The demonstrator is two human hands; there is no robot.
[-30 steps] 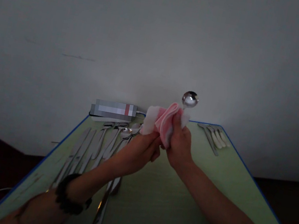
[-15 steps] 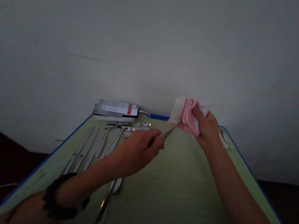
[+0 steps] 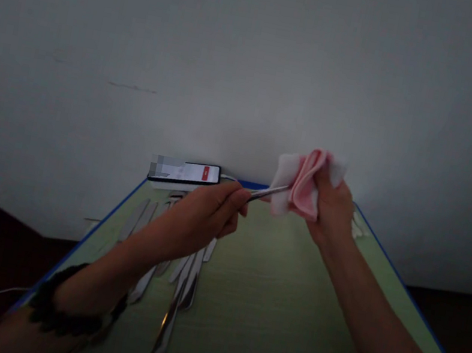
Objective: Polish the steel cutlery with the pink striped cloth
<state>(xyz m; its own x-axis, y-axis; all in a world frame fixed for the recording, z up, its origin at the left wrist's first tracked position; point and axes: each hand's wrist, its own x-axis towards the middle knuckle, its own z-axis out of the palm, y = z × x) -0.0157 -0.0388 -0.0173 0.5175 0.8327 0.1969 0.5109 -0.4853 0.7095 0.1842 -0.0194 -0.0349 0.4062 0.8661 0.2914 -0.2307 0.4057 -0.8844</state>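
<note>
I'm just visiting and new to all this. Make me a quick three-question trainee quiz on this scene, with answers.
1. Where is the phone: (a) in the left hand, (b) at the far end of the table, near the wall, or (c) under the cloth?
2. True or false: the right hand grips the cloth.
3. Fill in: the left hand holds a slender ____ utensil that reaches the cloth.

Key: 1. b; 2. true; 3. metal.
</note>
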